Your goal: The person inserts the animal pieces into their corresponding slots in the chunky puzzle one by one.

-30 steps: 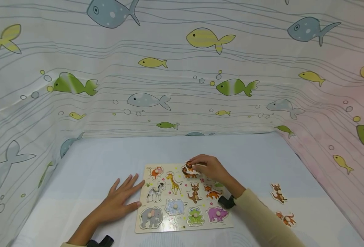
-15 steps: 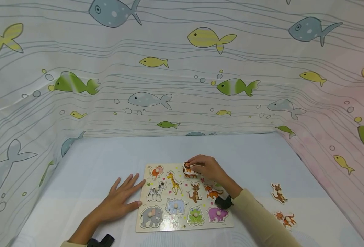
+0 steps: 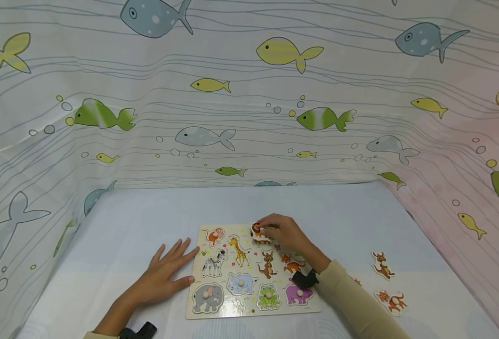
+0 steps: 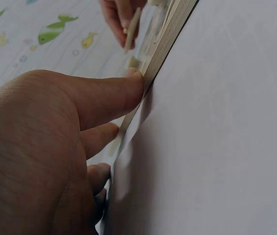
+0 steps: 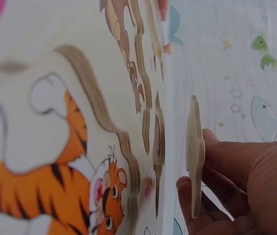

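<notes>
In the head view my right hand (image 3: pixel 285 233) pinches a lion puzzle piece (image 3: pixel 256 229) over the lion picture at the top right of the wooden animal puzzle board (image 3: pixel 249 308). The right wrist view shows this piece (image 5: pixel 195 156) edge-on between thumb and fingers, a small gap away from the board face. My left hand (image 3: pixel 160 275) lies at the board's left edge with its fingers spread. Seen from the left wrist, its thumb (image 4: pixel 113 95) touches the board's side (image 4: pixel 165 44). The right fingers partly cover the lion piece.
Right of the board lie a kangaroo piece (image 3: pixel 382 265) and a tiger piece (image 3: pixel 392 301); a bit of orange (image 3: pixel 357 281) peeks out beside the right sleeve. Knobbed pieces such as the elephant (image 3: pixel 207 298), frog (image 3: pixel 268 297) and hippo (image 3: pixel 299 294) sit in the board. A fish-print curtain (image 3: pixel 249 108) hangs behind.
My right hand has shifted slightly down and left, bringing the lion piece closer over the lion picture. The left hand stays at the board's edge.
</notes>
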A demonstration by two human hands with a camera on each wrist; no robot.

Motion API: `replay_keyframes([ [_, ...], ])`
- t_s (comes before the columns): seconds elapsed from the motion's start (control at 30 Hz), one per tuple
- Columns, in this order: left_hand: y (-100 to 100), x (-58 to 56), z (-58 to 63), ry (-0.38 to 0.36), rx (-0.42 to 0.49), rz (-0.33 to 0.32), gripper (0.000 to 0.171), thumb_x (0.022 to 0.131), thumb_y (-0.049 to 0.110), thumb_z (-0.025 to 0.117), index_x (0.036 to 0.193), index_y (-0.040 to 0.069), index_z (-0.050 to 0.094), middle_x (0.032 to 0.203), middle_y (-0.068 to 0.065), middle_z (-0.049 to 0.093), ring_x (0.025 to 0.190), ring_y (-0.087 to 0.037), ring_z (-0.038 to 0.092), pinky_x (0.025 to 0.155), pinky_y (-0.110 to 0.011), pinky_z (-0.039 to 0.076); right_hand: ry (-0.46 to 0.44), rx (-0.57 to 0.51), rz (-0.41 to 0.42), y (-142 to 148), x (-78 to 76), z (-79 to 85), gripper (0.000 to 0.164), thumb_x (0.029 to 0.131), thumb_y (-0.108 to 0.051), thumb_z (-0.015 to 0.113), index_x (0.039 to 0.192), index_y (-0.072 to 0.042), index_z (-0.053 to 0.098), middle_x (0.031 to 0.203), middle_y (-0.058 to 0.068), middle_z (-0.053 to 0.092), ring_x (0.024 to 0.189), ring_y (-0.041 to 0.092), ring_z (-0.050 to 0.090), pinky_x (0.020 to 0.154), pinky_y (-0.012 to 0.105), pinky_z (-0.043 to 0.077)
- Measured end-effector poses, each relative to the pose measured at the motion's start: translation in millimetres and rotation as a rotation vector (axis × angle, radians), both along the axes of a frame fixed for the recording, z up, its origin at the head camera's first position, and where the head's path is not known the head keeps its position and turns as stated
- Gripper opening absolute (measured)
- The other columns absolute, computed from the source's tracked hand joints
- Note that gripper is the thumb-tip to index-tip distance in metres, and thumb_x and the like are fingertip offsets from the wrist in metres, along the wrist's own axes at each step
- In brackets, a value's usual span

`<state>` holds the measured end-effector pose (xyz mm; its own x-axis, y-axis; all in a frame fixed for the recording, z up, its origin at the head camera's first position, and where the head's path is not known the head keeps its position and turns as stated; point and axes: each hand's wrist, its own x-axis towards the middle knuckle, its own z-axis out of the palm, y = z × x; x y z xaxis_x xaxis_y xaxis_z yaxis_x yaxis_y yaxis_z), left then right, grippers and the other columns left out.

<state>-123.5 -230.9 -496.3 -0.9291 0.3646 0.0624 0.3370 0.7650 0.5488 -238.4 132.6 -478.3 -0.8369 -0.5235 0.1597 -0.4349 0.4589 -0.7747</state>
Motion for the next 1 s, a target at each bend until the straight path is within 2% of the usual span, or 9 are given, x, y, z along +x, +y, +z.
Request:
replay_keyframes([
  [0.47,0.9,0.3,1.5,-0.009,-0.003,0.001,0.070,0.088,0.048,0.069,0.150,0.023,0.048,0.163,-0.015,0.031,0.151,-0.045,0.023,0.119,-0.066,0.003,0.097,0.011,0.007,2.6,-1.7,-7.0,0.021,0.095,-0.014,0.068,0.113,-0.007,0.074,0.123,0.010,0.069,0.108,0.026,0.069,0.088,0.031,0.058],
  [0.6,0.6,0.3,1.1,-0.001,0.000,0.000,0.070,0.088,0.047,0.070,0.150,0.023,0.048,0.162,-0.015,0.031,0.151,-0.045,0.023,0.119,-0.066,0.003,0.095,0.003,0.002,1.4,-0.8,-6.5,0.020,0.094,-0.013,0.069,0.112,-0.006,0.074,0.123,0.011,0.069,0.107,0.027,0.069,0.087,0.032,0.059],
  [0.77,0.0,0.0,0.4,0.005,0.000,-0.004,0.070,0.088,0.047,0.069,0.150,0.023,0.047,0.163,-0.015,0.031,0.151,-0.045,0.023,0.120,-0.065,0.004,0.059,0.016,-0.014,0.2,-2.2,-10.2,0.019,0.093,-0.014,0.071,0.111,-0.008,0.075,0.122,0.009,0.070,0.115,0.029,0.067,0.089,0.033,0.059],
  [1.0,-0.1,-0.1,0.6,0.008,-0.005,-0.005,0.070,0.089,0.048,0.069,0.151,0.023,0.047,0.163,-0.014,0.031,0.151,-0.045,0.023,0.120,-0.064,0.004,0.074,0.036,0.019,1.2,-4.7,-15.5,0.018,0.092,-0.015,0.072,0.108,-0.009,0.076,0.121,0.008,0.071,0.127,0.032,0.060,0.097,0.035,0.056],
])
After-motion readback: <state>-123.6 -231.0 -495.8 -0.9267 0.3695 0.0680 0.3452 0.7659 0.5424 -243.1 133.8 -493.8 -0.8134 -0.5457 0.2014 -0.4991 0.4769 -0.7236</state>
